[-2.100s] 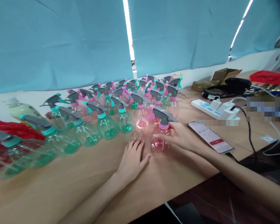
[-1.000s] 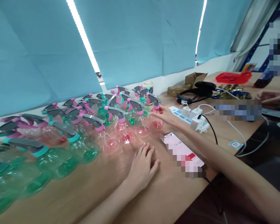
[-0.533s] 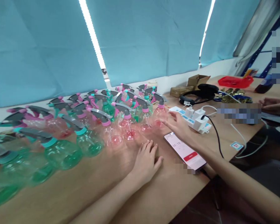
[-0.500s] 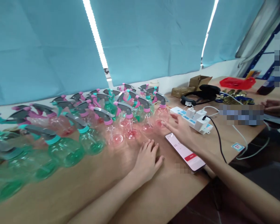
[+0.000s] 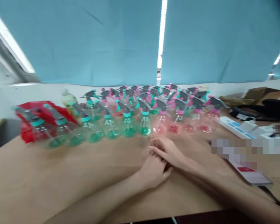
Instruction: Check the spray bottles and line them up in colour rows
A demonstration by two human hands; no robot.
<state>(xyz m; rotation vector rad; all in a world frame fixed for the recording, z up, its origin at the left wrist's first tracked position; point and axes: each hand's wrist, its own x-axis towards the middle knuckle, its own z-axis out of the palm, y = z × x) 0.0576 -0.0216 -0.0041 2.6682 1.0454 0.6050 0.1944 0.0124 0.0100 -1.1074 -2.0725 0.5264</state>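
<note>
My left hand rests on the table, its thumb apart and its fingertips partly covered. Across those fingers lies my right hand, fingers stretched out and holding nothing. Just beyond both hands stands a front row of clear spray bottles with grey trigger heads. A green-tinted bottle with a teal collar and a pink-tinted bottle with a pink collar are nearest to my fingers, apart from them. More green bottles run off to the left, and pink ones to the right. Several further bottles crowd behind them.
At the right lie a phone, partly blurred out, and a white power strip with plugged-in chargers. Black headphones and a cardboard box sit behind. A red bag and a yellowish bottle are at the left.
The view has swung left, bringing the red bag into sight. My right hand has left the spot beside the phone and power strip and come onto my left hand.
</note>
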